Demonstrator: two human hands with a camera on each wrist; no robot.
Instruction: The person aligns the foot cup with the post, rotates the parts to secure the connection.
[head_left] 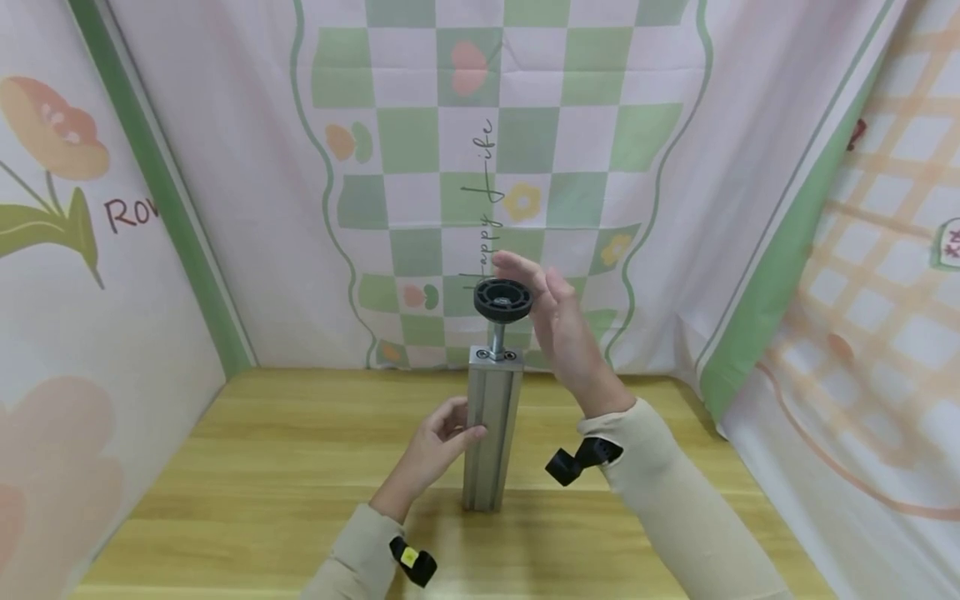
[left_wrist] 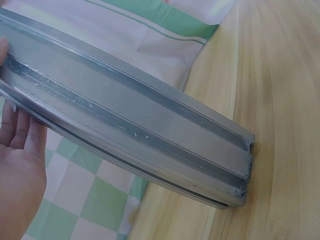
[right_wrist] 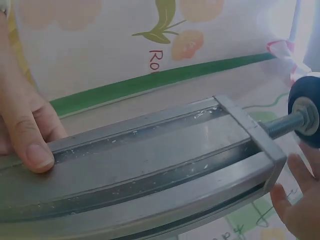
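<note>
An aluminium profile [head_left: 491, 433] stands upright, its lower end right at the wooden table. A metal end plate [head_left: 495, 358] caps its top, and a threaded rod [head_left: 497, 338] rises from the plate to a round black levelling foot [head_left: 502, 302]. My left hand [head_left: 435, 446] grips the profile around its middle; in the right wrist view the thumb [right_wrist: 39, 157] presses on the grooved face. Beside the black foot is my right hand [head_left: 558, 333], fingers extended and loosely bent, fingertips close to the rim. In the left wrist view, small pale flecks lie along the profile's grooves.
The wooden table [head_left: 300, 467] spreads beneath both arms. Behind it hangs a green-and-white checked curtain [head_left: 408, 137], with printed fabric [head_left: 67, 317] on the left and more fabric [head_left: 885, 333] on the right. Black camera mounts [head_left: 581, 460] sit on both wrists.
</note>
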